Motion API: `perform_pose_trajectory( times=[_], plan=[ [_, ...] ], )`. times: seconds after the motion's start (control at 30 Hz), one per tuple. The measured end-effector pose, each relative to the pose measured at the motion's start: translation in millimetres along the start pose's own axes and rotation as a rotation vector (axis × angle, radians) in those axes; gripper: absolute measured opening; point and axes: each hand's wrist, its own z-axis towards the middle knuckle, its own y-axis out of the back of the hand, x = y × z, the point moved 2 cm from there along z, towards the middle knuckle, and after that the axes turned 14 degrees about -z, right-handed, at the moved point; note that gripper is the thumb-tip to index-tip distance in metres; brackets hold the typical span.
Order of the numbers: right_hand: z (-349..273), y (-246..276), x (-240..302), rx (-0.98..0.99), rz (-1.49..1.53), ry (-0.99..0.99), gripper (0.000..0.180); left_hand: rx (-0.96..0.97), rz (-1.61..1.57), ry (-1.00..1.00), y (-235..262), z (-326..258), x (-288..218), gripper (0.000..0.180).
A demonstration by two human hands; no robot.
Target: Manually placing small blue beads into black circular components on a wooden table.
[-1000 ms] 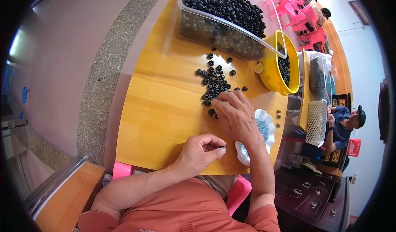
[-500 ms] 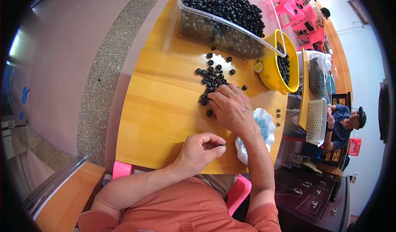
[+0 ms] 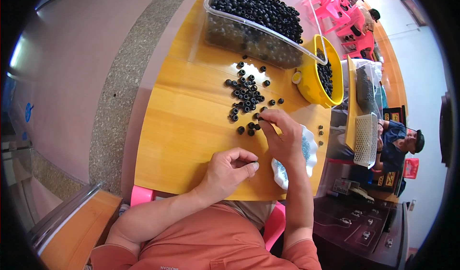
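On the wooden table (image 3: 187,111) lies a loose group of small, round, black hollow pieces (image 3: 246,96), like beads or caps. My right hand (image 3: 284,138) is at the near right edge of this group, its thumb and forefinger pinched on one black piece (image 3: 261,118). Nearer to me, my left hand (image 3: 229,171) hovers low over the table with thumb and forefinger closed. Only a dark sliver shows between those fingertips, the rest being hidden. Beside my right forearm sits a white wavy-edged dish (image 3: 312,163) with light-blue tiny beads (image 3: 305,146), partly covered by the arm.
A clear plastic bin (image 3: 254,37) heaped with black pieces stands at the far side. Right of it is a yellow tub (image 3: 306,85) holding more. Several dark pieces (image 3: 321,133) line the right edge. Another person (image 3: 400,138) sits at a neighbouring table with a white basket (image 3: 366,138).
My right hand has drawn back from the pile toward me and right, a black piece now in its pinch. Some pieces have spread apart nearer me. My left hand has barely moved.
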Motion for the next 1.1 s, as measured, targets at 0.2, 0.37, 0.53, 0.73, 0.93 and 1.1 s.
perform_pose_trajectory(
  times=[0.2,0.37,0.53,0.73,0.93,1.1],
  plan=[
    [-41.1,7.7,-6.8,-0.005,0.464,-0.294,0.012,-0.006,-0.001,-0.005,-0.8,2.2,-4.8,0.019],
    [-62.9,13.2,-4.8,-0.053,0.775,-0.383,0.011,-0.01,0.018,-0.019,-2.8,1.0,-5.0,0.017],
    [-81.4,11.7,2.9,-0.111,0.794,-0.401,0.011,0.019,0.005,-0.033,-6.9,-0.7,1.4,0.019],
    [-90.9,10.5,13.6,-0.157,0.827,-0.34,0.012,-0.011,0.045,-0.062,-7.3,-3.2,0.4,0.012],
    [-102.4,14.0,18.1,-0.17,0.913,-0.363,0.008,0.043,0.018,-0.049,-14.9,-5.5,0.9,0.01],
    [-108.4,15.9,20.0,-0.209,0.937,-0.327,0.007,0.071,0.054,-0.06,-16.4,-7.8,4.9,0.01]
  ],
)
